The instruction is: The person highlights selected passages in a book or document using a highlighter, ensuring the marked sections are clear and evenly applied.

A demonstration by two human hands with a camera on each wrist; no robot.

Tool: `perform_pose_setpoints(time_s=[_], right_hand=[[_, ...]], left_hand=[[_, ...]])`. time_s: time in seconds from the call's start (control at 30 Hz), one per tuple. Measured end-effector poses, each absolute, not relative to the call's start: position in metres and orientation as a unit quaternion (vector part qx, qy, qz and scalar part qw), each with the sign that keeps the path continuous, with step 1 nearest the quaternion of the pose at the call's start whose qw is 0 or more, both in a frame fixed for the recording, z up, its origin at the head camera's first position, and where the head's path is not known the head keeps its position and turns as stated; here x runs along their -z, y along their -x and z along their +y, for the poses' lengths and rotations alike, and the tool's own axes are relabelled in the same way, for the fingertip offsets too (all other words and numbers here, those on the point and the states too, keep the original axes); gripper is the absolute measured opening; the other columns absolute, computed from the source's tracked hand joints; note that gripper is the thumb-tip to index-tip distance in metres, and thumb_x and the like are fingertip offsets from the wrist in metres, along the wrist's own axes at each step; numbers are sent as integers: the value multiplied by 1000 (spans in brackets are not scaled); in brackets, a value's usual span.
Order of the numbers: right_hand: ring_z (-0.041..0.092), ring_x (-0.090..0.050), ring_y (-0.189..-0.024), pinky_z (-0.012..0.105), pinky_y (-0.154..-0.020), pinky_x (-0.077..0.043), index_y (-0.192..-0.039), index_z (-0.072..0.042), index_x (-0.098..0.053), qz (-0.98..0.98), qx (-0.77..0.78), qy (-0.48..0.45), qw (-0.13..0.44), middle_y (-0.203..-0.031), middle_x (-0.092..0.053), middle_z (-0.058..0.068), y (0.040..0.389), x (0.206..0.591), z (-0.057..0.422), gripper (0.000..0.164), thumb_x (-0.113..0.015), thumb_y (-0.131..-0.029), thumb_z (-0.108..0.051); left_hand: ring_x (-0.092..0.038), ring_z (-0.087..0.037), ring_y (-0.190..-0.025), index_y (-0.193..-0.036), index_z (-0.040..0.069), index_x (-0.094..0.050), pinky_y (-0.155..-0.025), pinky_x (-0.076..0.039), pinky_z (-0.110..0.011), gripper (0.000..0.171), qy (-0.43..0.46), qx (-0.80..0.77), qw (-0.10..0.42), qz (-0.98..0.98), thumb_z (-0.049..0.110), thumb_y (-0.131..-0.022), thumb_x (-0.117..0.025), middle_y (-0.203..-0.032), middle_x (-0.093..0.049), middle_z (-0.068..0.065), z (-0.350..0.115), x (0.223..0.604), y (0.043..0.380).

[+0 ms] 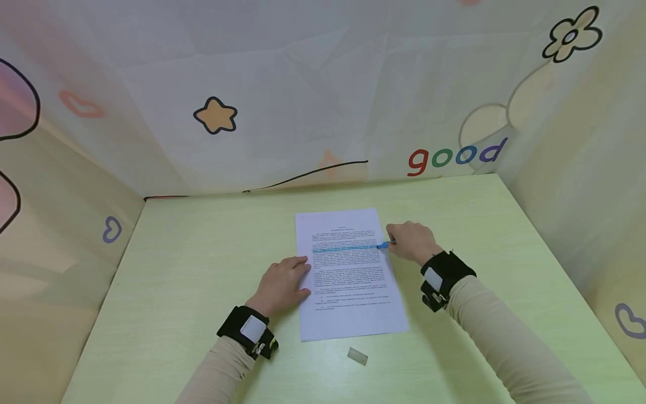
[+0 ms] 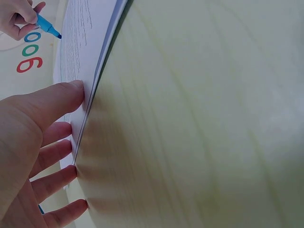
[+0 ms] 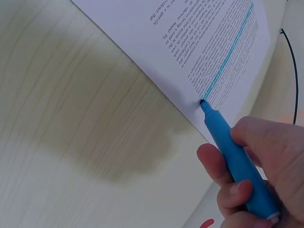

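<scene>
A printed sheet of paper point(image 1: 348, 325) lies on the table, with a blue highlighted line point(image 1: 345, 248) running across its upper text. My right hand point(image 1: 413, 241) grips a blue highlighter point(image 3: 232, 152), thumb and fingers curled round the barrel. Its dark tip touches the paper at the right end of that blue line. At the sheet's left edge rests my left hand point(image 1: 282, 283), fingers spread and fingertips on the paper. The left wrist view shows the thumb and fingertips along the edge of what looks like more than one sheet point(image 2: 102, 52).
A small grey rectangular piece point(image 1: 358, 356) lies on the table just below the paper. The pale wooden table point(image 1: 202, 252) meets a printed cloth backdrop point(image 1: 303, 112) behind and on both sides. Black bands with small devices wrap both wrists.
</scene>
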State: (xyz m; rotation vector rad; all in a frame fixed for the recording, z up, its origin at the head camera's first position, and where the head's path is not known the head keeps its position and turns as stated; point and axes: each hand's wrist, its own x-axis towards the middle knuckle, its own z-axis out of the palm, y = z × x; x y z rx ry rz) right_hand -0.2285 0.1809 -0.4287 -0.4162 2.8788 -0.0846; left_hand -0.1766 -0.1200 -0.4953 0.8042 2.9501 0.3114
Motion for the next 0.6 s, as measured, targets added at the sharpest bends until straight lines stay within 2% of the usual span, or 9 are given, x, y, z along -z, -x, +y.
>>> perform_pose_setpoints(time_s=[0.6], right_hand=[[18, -45, -56, 28, -47, -31, -77, -11, -48, 982, 35, 144, 116, -63, -47, 3, 230, 430, 185, 14, -57, -83, -18]], left_hand=[[-37, -22, -123, -124, 9, -53, -93, -39, -42, 56, -262, -100, 31, 959, 35, -77, -68, -136, -44, -6, -120, 498, 177]])
